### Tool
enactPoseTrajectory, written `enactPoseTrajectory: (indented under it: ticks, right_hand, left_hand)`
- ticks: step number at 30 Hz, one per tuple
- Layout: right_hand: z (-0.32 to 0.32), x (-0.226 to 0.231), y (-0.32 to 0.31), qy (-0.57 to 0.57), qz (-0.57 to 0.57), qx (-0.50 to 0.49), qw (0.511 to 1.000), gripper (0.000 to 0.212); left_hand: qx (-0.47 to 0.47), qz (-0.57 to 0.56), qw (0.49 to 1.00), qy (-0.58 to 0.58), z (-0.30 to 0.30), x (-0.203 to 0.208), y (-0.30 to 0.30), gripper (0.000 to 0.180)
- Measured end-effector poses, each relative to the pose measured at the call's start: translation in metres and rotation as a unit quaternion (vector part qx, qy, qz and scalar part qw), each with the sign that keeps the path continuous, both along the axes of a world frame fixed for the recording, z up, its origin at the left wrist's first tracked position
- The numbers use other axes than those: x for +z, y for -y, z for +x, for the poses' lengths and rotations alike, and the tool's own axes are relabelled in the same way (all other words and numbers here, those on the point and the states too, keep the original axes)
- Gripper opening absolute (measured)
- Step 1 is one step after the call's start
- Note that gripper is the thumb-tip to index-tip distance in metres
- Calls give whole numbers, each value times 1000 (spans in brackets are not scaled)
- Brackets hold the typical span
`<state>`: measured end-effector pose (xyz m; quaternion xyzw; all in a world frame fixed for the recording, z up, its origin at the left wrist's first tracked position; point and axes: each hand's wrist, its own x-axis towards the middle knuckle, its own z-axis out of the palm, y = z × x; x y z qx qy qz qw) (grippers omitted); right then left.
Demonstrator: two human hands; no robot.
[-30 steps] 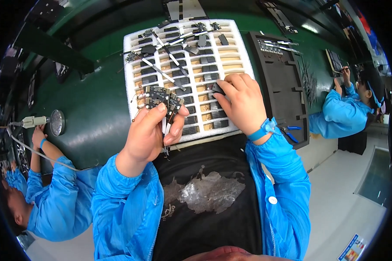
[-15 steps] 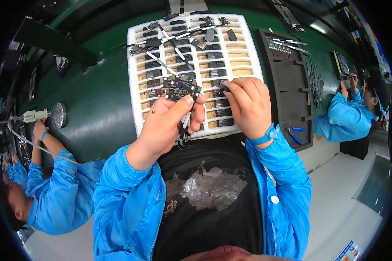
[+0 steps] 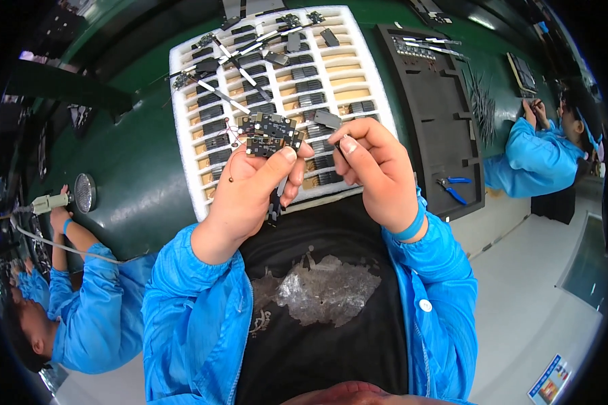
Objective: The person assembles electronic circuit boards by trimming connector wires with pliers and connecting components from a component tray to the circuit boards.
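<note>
Black boards (image 3: 269, 126) were held in the left hand's (image 3: 246, 192) firm grip over a foam tray (image 3: 319, 67). Nearby, the right hand (image 3: 382, 172) pinched a small dark part (image 3: 340, 150), while blue pliers (image 3: 460, 180) lay farther right.

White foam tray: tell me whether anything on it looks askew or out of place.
Yes. Black-and-white strips lie crisscrossed over the far half of the tray, and a grey block near the right hand lies aslant. Both look odd against the dark pieces sitting in neat rows.
</note>
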<state>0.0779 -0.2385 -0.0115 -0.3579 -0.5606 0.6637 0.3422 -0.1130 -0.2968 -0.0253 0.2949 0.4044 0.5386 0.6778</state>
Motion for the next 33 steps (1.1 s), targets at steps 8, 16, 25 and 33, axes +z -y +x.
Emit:
enactPoseTrajectory:
  ticks: [8, 16, 25, 33]
  right_hand:
    - [0, -9, 7, -52, -19, -14, 998, 13]
    - [4, -7, 12, -33, -27, 2, 999, 12]
    - [5, -12, 11, -32, -1, -18, 999, 15]
    - [-1, -19, 17, -37, 71, -85, 993, 9]
  left_hand:
    - [-7, 13, 1000, -21, 8, 0, 0, 31]
    - [26, 10, 999, -24, 15, -1, 2, 34]
    - [15, 19, 999, -25, 16, -5, 1, 31]
    - [35, 9, 998, -46, 18, -6, 0, 18]
